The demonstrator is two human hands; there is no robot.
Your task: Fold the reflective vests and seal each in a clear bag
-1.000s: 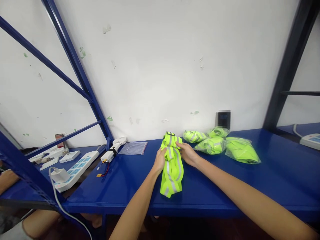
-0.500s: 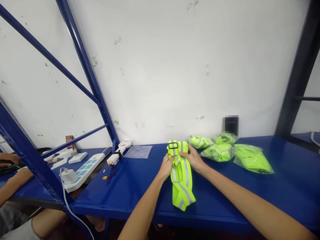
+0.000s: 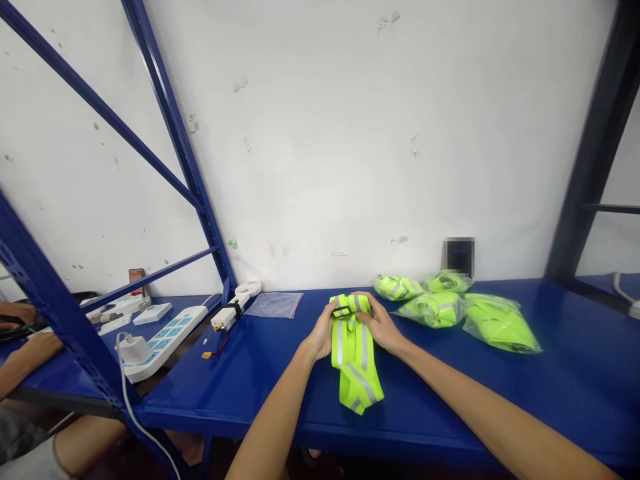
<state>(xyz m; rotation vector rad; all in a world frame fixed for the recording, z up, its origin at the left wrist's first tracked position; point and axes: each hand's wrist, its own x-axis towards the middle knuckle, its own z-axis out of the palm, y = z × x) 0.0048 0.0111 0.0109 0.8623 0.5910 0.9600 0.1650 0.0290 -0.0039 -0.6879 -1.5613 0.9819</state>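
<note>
A fluorescent yellow-green strap [image 3: 357,360] with grey reflective stripes hangs between my hands, its lower loops lying on the blue table. My left hand [image 3: 321,332] grips the upper left edge of the bundle, beside a black buckle [image 3: 341,311]. On the other side, my right hand [image 3: 381,323] is closed on the upper right part, fingers over the folded top. Both hands' fingertips are partly hidden by the fabric. To the right lie several clear bags with similar straps, among them a large bag [image 3: 501,323].
The blue table [image 3: 440,393] holds a flat clear bag [image 3: 275,305], a white fan [image 3: 249,289] and a wired white device [image 3: 226,317]. Left of the blue post are a power strip [image 3: 173,340] and another person's hand [image 3: 43,348].
The top of the strap bundle has folded over and sits lower, with the buckle tilted flatter. Both my hands remain on it, my right fingers now over the top.
</note>
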